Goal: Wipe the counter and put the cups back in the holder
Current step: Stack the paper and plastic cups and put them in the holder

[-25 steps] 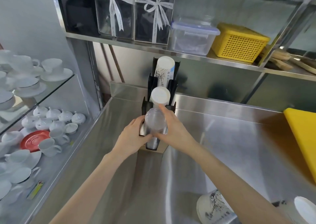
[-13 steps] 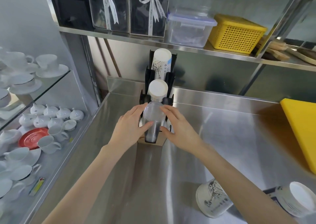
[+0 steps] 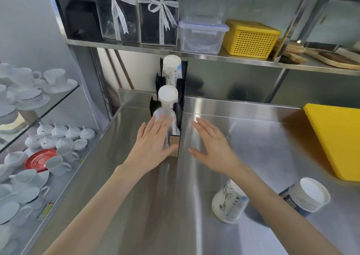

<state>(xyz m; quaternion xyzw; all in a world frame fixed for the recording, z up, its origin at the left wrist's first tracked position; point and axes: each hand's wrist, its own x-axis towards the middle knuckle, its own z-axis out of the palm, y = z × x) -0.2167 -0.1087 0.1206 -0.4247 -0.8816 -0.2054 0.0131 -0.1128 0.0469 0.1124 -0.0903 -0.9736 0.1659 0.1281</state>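
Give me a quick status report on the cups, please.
Both hands open: left hand, right hand. Clear cups in holder. Two paper stacks on counter.

- Upper steel shelf: two clear gift boxes tied with white ribbon, a clear lidded container, and a yellow perforated basket, in a row.
- Right end of same shelf: wooden boards, stacked flat.
- Yellow cutting board at right.
- Left glass shelves: white teacups, small lidded pots, a red saucer.
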